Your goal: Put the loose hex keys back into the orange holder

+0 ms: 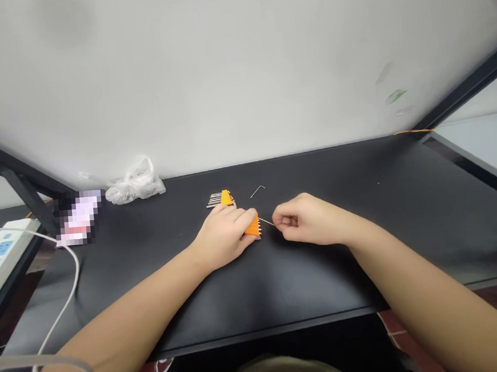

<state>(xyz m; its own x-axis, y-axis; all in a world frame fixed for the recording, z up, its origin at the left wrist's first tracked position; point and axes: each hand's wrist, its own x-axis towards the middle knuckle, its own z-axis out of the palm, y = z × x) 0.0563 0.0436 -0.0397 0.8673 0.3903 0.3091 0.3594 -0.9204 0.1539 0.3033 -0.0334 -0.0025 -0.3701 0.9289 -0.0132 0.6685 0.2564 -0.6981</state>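
My left hand [224, 234] is closed around an orange hex key holder [252, 226], with short metal ends along its right edge. Just beyond those fingers sits another orange part [226, 197], with several metal hex keys [214, 199] pointing left from it. Whether the two orange parts are joined is hidden by the hand. My right hand [307, 218] pinches a thin hex key [266, 221], whose far end reaches the holder's right side. Behind the hands, a small L-shaped hex key [257, 190] lies loose on the black table [360, 183].
A clear plastic bag [135, 183] lies against the wall at the back left. Left of it is a blurred pinkish item [79, 217]. A white power strip [0, 254] and a white cable [75, 274] are at the left edge.
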